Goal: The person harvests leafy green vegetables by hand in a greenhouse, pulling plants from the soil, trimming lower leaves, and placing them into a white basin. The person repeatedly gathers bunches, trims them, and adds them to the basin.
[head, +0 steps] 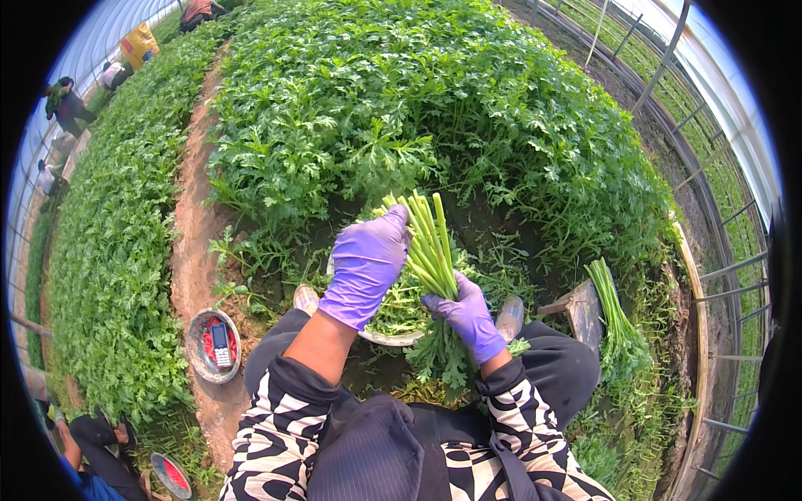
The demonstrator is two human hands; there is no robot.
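Note:
A bunch of garland chrysanthemum greens (432,250) is held upside down before me, its pale cut stems pointing up and away. My right hand (462,312), in a purple glove, is wrapped around its middle, with leaves hanging below the fist. My left hand (373,253), gloved alike, is curled against the left side of the stems near the cut ends; its fingertips are hidden. Beneath the hands, a basin (391,339) with loose greens in it sits between my shoes, partly covered by the bunch and my left hand.
A bowl (195,357) with red ties and a keypad phone (220,343) stands on the dirt path to the left. Another bunch (617,322) leans on a small wooden stool (583,310) at right. Dense crop (388,75) grows ahead. Other people (103,448) are at left.

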